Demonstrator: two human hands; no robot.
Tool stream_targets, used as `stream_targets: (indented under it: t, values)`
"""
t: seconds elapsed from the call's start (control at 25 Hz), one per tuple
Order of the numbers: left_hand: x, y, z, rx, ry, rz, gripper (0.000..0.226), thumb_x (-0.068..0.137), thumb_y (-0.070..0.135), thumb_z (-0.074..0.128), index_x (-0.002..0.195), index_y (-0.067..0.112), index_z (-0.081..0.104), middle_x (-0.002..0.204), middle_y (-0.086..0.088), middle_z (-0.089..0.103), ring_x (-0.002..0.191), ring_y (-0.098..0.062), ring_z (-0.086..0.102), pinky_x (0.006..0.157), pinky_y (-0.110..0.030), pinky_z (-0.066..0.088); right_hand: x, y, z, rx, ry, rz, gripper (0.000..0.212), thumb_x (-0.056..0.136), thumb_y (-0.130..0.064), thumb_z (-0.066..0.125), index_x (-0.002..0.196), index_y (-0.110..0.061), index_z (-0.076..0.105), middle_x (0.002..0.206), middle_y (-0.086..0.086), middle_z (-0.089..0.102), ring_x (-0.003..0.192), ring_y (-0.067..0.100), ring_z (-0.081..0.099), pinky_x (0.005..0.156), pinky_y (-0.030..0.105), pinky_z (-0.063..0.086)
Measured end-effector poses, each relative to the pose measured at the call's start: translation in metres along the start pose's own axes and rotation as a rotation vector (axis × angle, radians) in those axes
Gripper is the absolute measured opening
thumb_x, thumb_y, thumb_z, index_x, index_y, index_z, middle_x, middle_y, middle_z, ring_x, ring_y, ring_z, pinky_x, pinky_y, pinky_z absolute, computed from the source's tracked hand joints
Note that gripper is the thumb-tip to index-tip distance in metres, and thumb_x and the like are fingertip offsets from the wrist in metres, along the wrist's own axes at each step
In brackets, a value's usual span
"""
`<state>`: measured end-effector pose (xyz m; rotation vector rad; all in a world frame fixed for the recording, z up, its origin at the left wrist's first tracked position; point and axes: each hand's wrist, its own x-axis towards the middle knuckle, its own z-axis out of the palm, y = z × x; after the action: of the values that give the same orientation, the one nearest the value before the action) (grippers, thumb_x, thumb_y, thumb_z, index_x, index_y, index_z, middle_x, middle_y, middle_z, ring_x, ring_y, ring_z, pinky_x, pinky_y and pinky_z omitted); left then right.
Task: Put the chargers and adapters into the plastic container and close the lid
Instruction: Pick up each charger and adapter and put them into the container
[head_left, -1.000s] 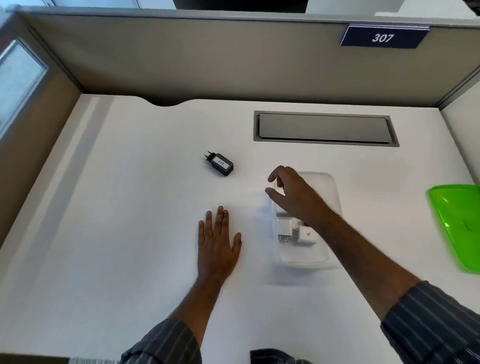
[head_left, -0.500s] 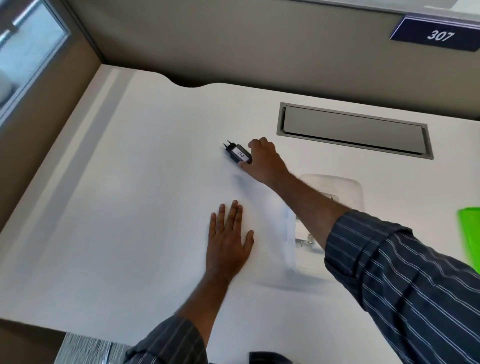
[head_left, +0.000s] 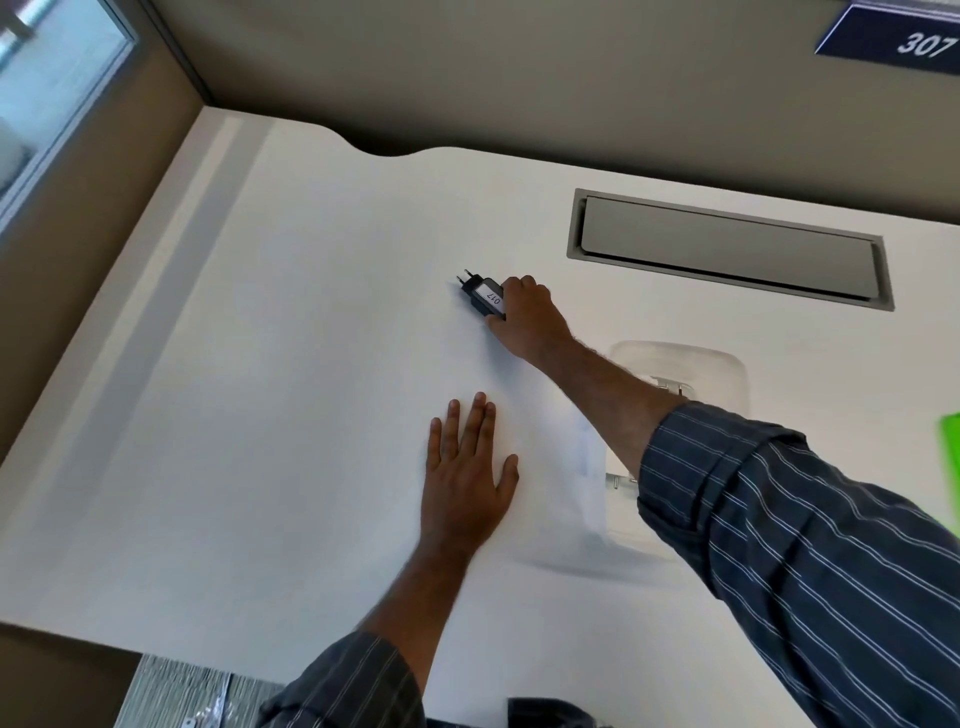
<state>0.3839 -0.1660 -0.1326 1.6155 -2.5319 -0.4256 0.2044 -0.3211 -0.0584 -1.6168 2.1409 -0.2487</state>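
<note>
The white desk carries everything. The clear plastic container sits on its right side, partly hidden under the reaching right forearm, with something white inside it. At the right edge shows a sliver of green lid. The left hand lies flat, fingers spread, near the middle. The right hand is stretched far and left of the container, fingers curled round the black charger. The charger's long axis runs diagonally, prongs pointing far-left, away from both hands. The container lies to the near right of it, so the carry is likely short.
</note>
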Motion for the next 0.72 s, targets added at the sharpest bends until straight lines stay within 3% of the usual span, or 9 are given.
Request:
stream_targets:
  t: [0.4,0.72]
  values:
    - [-0.002,-0.001,-0.003,0.017,-0.017,-0.001,0.072,0.102,0.057,0.025,0.162,0.022,0.007,0.172,0.004,0.004,0.16,-0.021,-0.005,0.129,-0.049,0.01,-0.059,0.005,-0.046,0.117,0.077,-0.124,0.04,0.091,-0.029,0.066,0.123,-0.007,0.056,0.119,0.012,0.055,0.111,0.034,0.054,0.086,0.04,0.049]
    - [-0.004,0.004,-0.013,0.02,-0.022,0.016,0.073,0.101,0.052,0.031,0.162,0.018,0.012,0.172,0.004,0.007,0.16,-0.024,0.0,0.129,-0.049,0.012,-0.152,0.039,-0.086,0.166,0.137,-0.129,0.037,0.09,-0.034,0.066,0.122,-0.017,0.056,0.11,0.0,0.054,0.099,0.022,0.054,0.076,0.031,0.04]
